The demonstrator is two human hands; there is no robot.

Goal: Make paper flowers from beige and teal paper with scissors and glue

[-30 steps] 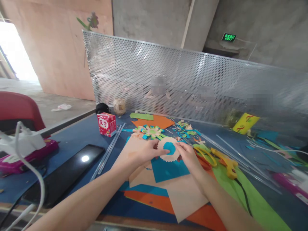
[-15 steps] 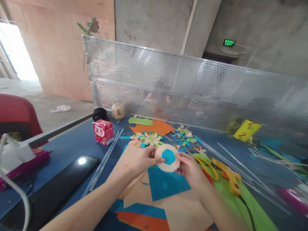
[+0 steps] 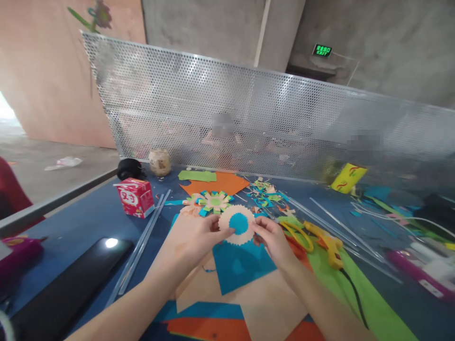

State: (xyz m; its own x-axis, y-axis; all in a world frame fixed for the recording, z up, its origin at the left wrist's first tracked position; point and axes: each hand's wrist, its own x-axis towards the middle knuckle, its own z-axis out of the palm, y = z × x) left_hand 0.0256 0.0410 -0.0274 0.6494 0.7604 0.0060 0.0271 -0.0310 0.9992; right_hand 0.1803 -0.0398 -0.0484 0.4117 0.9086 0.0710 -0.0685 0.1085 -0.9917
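Between both hands is a beige felt disc [image 3: 227, 237] with a toothed edge and a blue jagged-edged circle [image 3: 238, 223] at its middle. My left hand [image 3: 202, 235] pinches its left rim, the thumb lying over the front near the blue. At the right rim, the fingers of my right hand [image 3: 273, 237] are closed on the edge. Below the hands lie a blue felt sheet [image 3: 241, 267] and beige felt sheets [image 3: 273, 303]. Just behind the disc rests a layered felt flower [image 3: 215, 202] in green, beige and blue.
Left are a red box [image 3: 135, 198], clear sticks [image 3: 142, 244] and a black lamp bar [image 3: 71, 289]. Yellow-handled scissors [image 3: 298, 237] and a yellow glue gun [image 3: 329, 244] lie right on green felt [image 3: 359, 289]. Scraps [image 3: 265, 194] lie before a perforated metal screen [image 3: 199, 104].
My view has turned slightly right and down, so the scene sits further left and higher. Both hands keep their hold on the felt disc.
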